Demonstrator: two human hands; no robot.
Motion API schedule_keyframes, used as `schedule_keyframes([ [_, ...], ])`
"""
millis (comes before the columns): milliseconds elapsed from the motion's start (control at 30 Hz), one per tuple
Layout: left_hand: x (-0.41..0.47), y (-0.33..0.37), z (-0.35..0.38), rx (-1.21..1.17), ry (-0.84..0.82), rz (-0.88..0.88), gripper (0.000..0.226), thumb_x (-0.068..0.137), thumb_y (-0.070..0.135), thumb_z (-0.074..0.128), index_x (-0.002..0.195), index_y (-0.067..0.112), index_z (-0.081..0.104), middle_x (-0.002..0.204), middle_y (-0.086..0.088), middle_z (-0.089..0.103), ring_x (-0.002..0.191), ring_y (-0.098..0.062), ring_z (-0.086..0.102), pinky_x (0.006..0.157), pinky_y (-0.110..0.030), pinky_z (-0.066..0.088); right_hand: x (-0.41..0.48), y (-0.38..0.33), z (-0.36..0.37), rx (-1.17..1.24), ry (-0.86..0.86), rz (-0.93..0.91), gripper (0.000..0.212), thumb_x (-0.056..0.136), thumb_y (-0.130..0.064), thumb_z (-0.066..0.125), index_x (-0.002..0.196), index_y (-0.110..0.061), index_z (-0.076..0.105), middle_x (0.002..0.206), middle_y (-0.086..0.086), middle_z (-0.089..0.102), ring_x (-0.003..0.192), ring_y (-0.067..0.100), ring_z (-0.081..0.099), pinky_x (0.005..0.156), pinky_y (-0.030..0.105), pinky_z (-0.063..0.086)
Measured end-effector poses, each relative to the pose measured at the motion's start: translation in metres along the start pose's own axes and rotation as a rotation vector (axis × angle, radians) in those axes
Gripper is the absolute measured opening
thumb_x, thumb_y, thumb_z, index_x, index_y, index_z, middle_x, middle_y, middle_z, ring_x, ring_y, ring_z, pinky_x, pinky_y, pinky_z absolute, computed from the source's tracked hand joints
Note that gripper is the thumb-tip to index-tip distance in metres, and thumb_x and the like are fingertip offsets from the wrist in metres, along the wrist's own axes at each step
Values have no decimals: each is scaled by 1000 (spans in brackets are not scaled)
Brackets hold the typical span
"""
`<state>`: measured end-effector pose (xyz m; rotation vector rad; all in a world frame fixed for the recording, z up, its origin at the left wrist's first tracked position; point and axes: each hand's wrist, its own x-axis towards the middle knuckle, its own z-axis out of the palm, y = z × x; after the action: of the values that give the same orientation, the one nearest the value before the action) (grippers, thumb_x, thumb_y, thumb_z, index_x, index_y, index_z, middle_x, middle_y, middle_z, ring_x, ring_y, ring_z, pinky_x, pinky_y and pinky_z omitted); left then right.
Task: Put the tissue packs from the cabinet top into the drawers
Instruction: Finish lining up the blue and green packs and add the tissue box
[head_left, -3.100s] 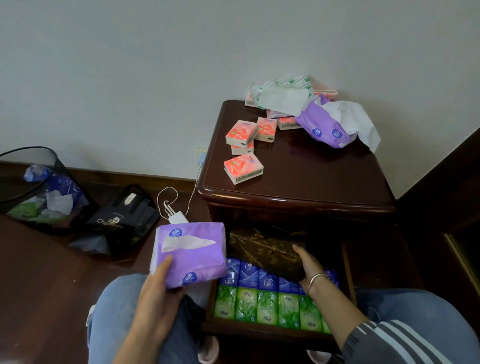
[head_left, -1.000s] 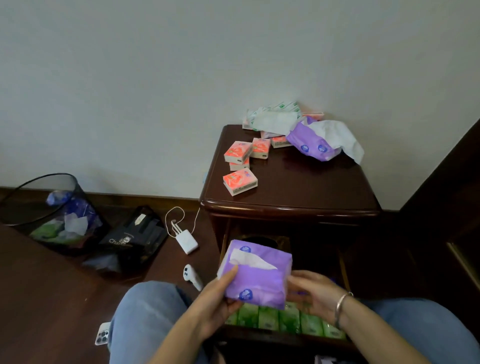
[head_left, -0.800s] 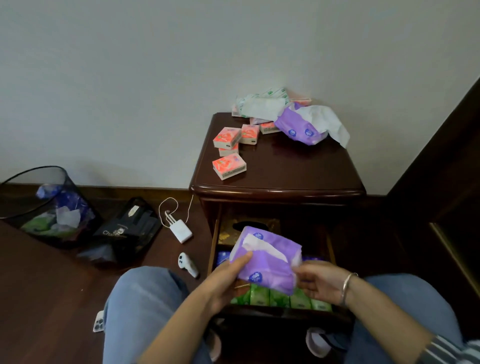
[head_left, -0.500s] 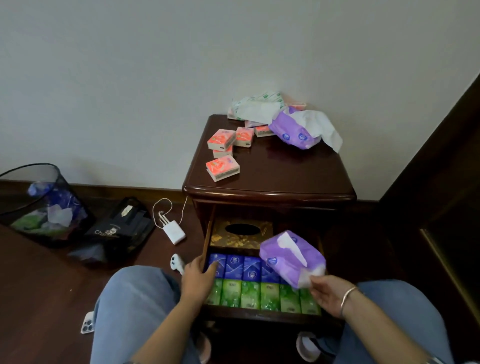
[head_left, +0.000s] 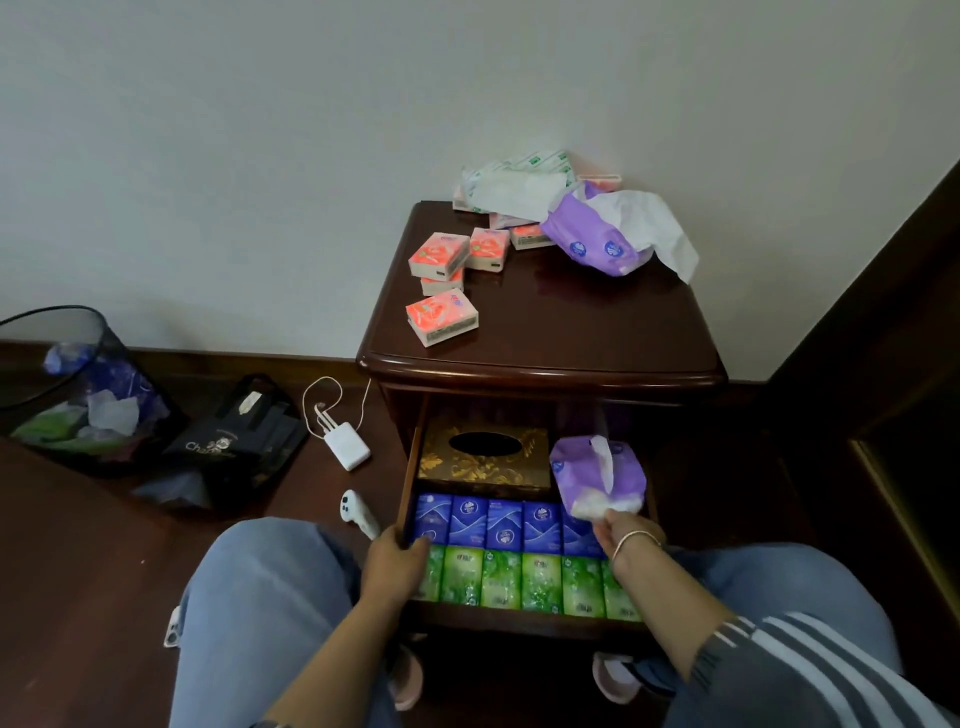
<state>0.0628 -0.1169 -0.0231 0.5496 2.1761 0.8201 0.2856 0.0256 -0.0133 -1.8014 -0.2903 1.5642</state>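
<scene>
1. In the last sec you've moved the purple soft-plastic tissue pack (head_left: 597, 475) to your right hand (head_left: 626, 535) alone & lowered it into the open dark wooden drawer (head_left: 407, 493), back-right, just beside the gold patterned tissue box (head_left: 483, 462). Drop-off looks nearly done.
2. Right hand: fingers pinch the pack's near end.
3. Left hand (head_left: 397, 564): curled round the drawer's left wall.
4. Left on the dark cabinet top (head_left: 571, 322): small pink tissue packs (head_left: 441, 317), a 2nd purple pack (head_left: 597, 241), more behind.
</scene>
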Motion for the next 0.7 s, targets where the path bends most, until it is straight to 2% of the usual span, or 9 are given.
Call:
schedule_keyframes([
  [167, 2, -2, -3, -19, -9, 8, 9, 89, 24, 61, 88, 15, 60, 81, -2, 64, 66, -10, 54, 58, -27, 38, 13, -9, 17, 3, -58, 1, 33, 84, 12, 52, 117, 15, 52, 68, 13, 53, 58, 18, 52, 67, 27, 55],
  [267, -1, -3, -5, -38, -30, -11, 12, 89, 24, 59, 95, 14, 63, 87, -3, 68, 72, -13, 61, 60, -26, 42, 22, -11, 16, -37, -89, 0, 33, 86, 12, 51, 119, 9, 52, 93, 15, 55, 78, 22, 56, 86, 32, 50],
  [333, 1, -4, -5, -52, -30, -20, 15, 89, 24, 58, 97, 12, 63, 88, -4, 69, 77, -18, 64, 66, -28, 44, 24, -12, 12, -97, -106, -2, 24, 87, 10, 49, 109, 0, 54, 93, 14, 52, 74, 17, 52, 73, 19, 52],
  [400, 4, -4, -4, -57, -23, -14, 12, 89, 23, 58, 92, 12, 63, 80, -1, 69, 73, -17, 64, 66, -29, 46, 27, -11, 7, -141, -148, 2, 19, 89, 9, 44, 100, -2, 54, 82, 14, 48, 67, 14, 47, 60, 16, 52],
  [433, 5, -4, -3, -62, -18, -12, 10, 89, 22, 57, 88, 13, 63, 76, 0, 68, 70, -16, 63, 64, -29, 46, 28, -12, 7, -161, -175, 3, 20, 90, 8, 42, 102, -1, 55, 81, 13, 48, 72, 17, 51, 70, 20, 51],
  [500, 6, -3, -3, -79, -3, -24, 13, 90, 22, 56, 81, 15, 61, 73, -2, 66, 67, -18, 62, 66, -30, 48, 24, -9, 7, -194, -202, 46, 16, 92, 6, 42, 99, 0, 55, 79, 9, 49, 104, 29, 56, 98, 32, 41],
  [567, 7, -4, -2, -102, 9, -39, 17, 91, 22, 55, 75, 17, 56, 72, -2, 62, 68, -21, 60, 71, -34, 51, 22, -9, 7, -207, -221, 85, 19, 92, 5, 42, 80, -7, 50, 77, 6, 47, 118, 29, 48, 106, 37, 34],
  [633, 8, -2, -2, -126, 8, -72, 17, 92, 21, 53, 75, 18, 53, 75, -4, 60, 71, -23, 59, 76, -38, 52, 25, -13, 4, -193, -202, 64, 26, 91, 6, 42, 71, -10, 46, 71, 4, 47, 97, 20, 52, 99, 31, 42],
  [700, 11, 6, -4, -148, 27, -96, 13, 92, 21, 51, 86, 11, 57, 87, -7, 62, 83, -27, 62, 84, -43, 52, 27, -27, 0, -142, -144, -30, 23, 87, 7, 43, 73, -11, 47, 61, 4, 46, 64, 12, 50, 62, 19, 50],
])
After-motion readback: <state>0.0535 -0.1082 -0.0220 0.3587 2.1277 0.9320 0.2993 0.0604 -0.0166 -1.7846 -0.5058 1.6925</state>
